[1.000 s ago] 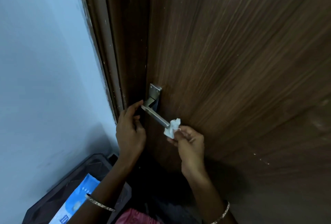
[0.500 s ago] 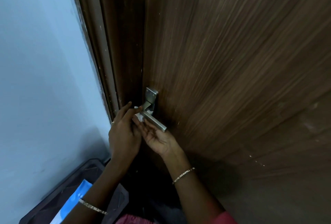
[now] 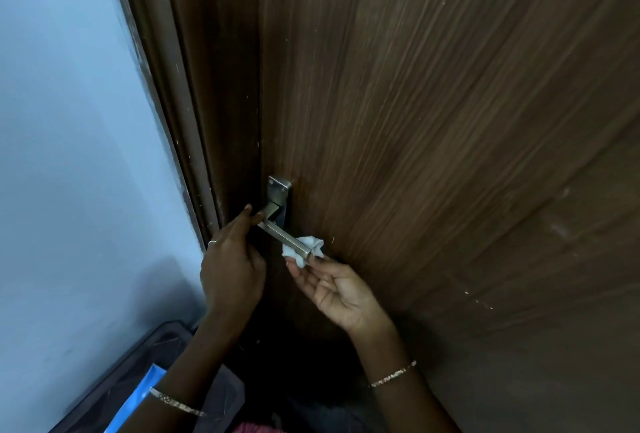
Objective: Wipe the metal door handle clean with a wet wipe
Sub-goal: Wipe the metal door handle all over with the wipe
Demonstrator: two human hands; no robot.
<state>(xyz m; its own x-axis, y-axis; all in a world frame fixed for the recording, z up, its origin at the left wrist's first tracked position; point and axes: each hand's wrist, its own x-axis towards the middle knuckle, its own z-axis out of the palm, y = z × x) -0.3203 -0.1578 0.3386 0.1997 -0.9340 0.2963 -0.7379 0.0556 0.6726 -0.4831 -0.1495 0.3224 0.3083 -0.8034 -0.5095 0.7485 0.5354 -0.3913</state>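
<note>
A square-section metal door handle (image 3: 282, 232) juts from its metal backplate (image 3: 279, 192) on a dark wooden door (image 3: 433, 121). A crumpled white wet wipe (image 3: 304, 250) is pressed against the handle's free end from below. My right hand (image 3: 337, 285) is palm up, its fingertips pinching the wipe. My left hand (image 3: 232, 268) is to the left, with its fingertips touching the handle's inner end near the backplate.
The door frame (image 3: 194, 155) runs along the door's left edge, with a pale blue wall (image 3: 69, 155) beyond it. Low at the left lies a dark case (image 3: 114, 387) with a blue-and-white wipes pack (image 3: 138, 398) on it.
My right hand has slid the wipe from the handle's inner end, by the backplate, out to its free end. My left hand has stayed at the inner end.
</note>
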